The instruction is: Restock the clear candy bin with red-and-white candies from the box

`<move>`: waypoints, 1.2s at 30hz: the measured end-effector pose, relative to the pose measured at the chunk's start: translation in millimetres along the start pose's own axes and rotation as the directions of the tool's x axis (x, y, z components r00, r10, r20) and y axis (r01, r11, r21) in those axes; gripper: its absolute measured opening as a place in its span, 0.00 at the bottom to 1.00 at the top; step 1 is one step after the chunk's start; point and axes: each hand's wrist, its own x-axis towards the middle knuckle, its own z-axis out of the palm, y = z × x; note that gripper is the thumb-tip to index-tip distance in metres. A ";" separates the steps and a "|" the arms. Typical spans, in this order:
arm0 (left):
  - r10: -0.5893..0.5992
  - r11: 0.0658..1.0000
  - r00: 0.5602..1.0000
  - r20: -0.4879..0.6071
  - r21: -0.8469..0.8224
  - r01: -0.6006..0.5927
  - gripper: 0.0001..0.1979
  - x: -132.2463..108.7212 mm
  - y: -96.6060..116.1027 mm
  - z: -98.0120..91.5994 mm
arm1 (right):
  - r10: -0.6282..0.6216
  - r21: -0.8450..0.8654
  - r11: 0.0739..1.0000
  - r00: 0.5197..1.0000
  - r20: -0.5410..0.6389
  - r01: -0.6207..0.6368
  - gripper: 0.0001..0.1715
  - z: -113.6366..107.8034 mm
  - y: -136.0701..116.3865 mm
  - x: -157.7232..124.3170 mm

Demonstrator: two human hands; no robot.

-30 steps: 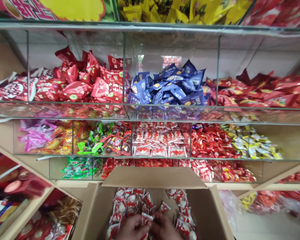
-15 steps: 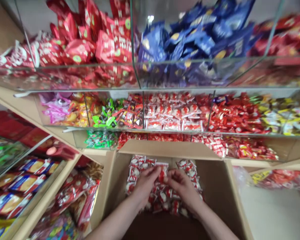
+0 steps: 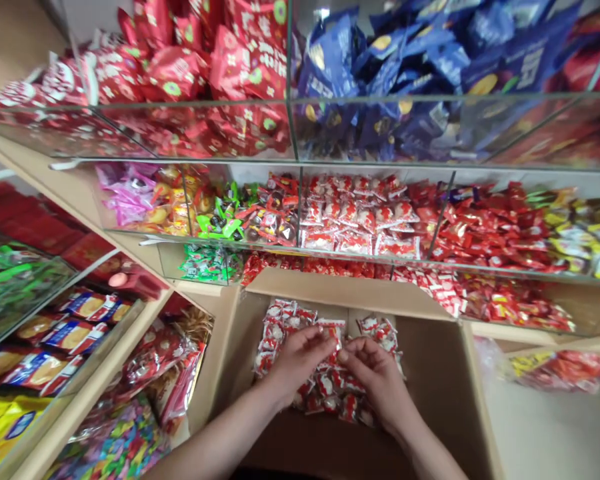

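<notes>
Between my two hands is a red-and-white wrapped candy [image 3: 333, 332], held over the open cardboard box [image 3: 433, 373]. My left hand [image 3: 305, 353] pinches its left side with thumb and fingers. From the right, my right hand [image 3: 373, 370] has its fingers closed at the candy's other edge. Below and around the hands, many more wrapped candies [image 3: 330, 393] of the same look lie in the box, some in rows at the left, others loose. My hands hide part of the pile.
Behind the box, glass-fronted shelves [image 3: 300, 160] hold red packets [image 3: 177, 70], blue packets [image 3: 405, 60] and small candies [image 3: 360, 213]. At left are shelves with packaged biscuits [image 3: 75, 333] and a bag of colourful sweets [image 3: 113, 440]. The box's raised back flap [image 3: 340, 288] touches the lower shelf area.
The view has shifted slightly, so the shelves sit a little further right and higher. Both hands stay at the candy over the box, with small finger movements.
</notes>
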 end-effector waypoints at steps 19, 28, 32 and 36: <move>-0.048 0.907 0.996 0.080 -0.413 0.077 0.11 -2.6 33.8 13.3 | -0.140 -0.007 0.990 0.987 -0.073 0.140 0.12 14.9 -40.6 -3.2; 0.099 0.945 0.982 0.158 -0.323 -0.043 0.08 -2.1 39.5 11.1 | -0.119 -0.025 0.993 0.991 -0.064 0.118 0.14 16.5 -52.6 0.5; 0.117 0.980 0.993 -0.003 -0.159 -0.116 0.13 0.2 31.9 7.7 | -0.268 -0.244 0.938 0.962 -0.057 0.246 0.10 14.9 -39.9 1.1; 0.018 0.955 0.999 -0.050 -0.296 -0.032 0.13 2.1 26.2 3.7 | -0.636 -0.684 0.444 0.741 0.214 0.579 0.13 8.1 -28.1 3.7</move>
